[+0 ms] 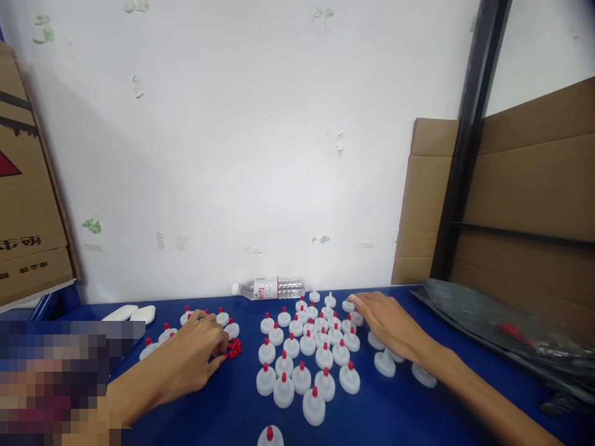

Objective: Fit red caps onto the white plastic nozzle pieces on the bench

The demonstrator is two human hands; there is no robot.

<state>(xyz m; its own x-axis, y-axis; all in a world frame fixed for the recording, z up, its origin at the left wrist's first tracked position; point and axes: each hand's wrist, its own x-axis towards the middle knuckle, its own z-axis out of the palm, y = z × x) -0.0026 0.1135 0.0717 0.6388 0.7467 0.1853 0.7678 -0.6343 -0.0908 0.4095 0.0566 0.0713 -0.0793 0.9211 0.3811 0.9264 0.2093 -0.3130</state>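
On a blue table stand several white bottle caps with red tips, grouped in the middle. My left hand lies curled beside a small heap of loose red tips, fingers bent toward it; whether it holds one is hidden. More capped pieces stand behind that hand. My right hand rests flat with fingers stretched out, fingertips touching a white cap at the group's right rear. White caps without red tips lie under and beside the right wrist.
A clear water bottle lies on its side against the white wall. Two white flat pieces lie far left. Cardboard and a black post stand right, above a dark plastic bag. A cardboard box stands left.
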